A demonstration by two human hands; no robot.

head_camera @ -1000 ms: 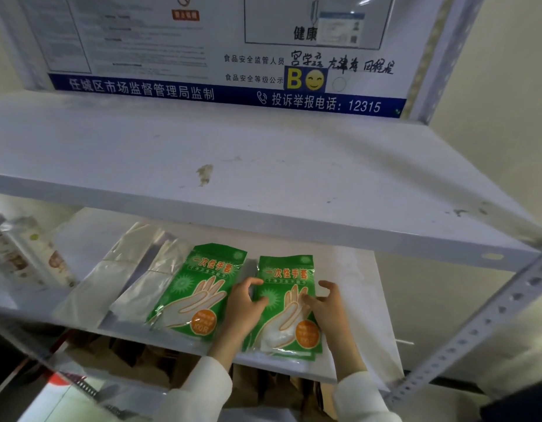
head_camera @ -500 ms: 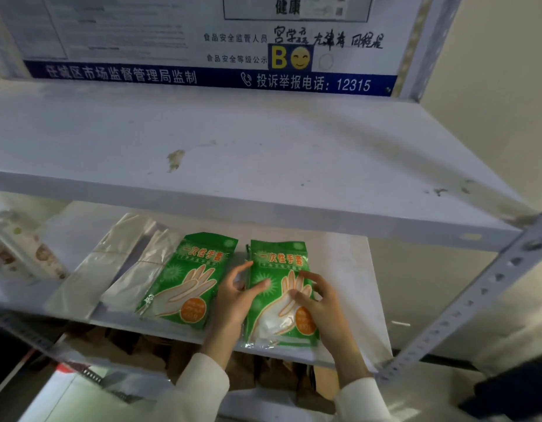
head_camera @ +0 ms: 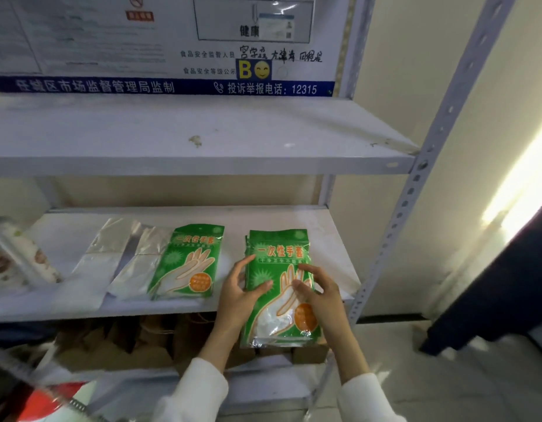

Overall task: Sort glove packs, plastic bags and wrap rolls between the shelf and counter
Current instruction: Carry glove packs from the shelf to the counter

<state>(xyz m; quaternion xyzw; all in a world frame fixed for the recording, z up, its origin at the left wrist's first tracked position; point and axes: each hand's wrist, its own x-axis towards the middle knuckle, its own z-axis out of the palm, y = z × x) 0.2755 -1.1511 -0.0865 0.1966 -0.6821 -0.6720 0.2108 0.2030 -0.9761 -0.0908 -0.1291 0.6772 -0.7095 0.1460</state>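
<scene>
- The left hand (head_camera: pixel 239 295) holds the left edge of a green plastic glove pack with a printed white hand and orange circle (head_camera: pixel 279 287); its thumb lies on the front, the fingers curl at the side.
- The right hand (head_camera: pixel 320 292) grips the same pack from the right, with bent fingers pressing on the printed front.
- The pack is tilted up between the 2 hands at the front right of the white middle shelf board (head_camera: pixel 333 239), and its lower end hangs out past the front edge.
- Both arms wear white sleeves (head_camera: pixel 199 391).
- A second green glove pack of the same print (head_camera: pixel 187 263) lies flat on the shelf board just beside the left hand, not touching the held one.
- To its left lie 2 clear plastic bags (head_camera: pixel 111 254), partly overlapping each other.
- At the far left edge stands a wrapped roll with a pale printed pattern (head_camera: pixel 23 257); it is blurred.
- The white upper shelf board (head_camera: pixel 172 138) shows a small brownish stain.
- Behind it hangs a white notice board with a blue strip (head_camera: pixel 160 86).
- Under the middle board brown paper items (head_camera: pixel 160 336) are seen, unclear.
</scene>
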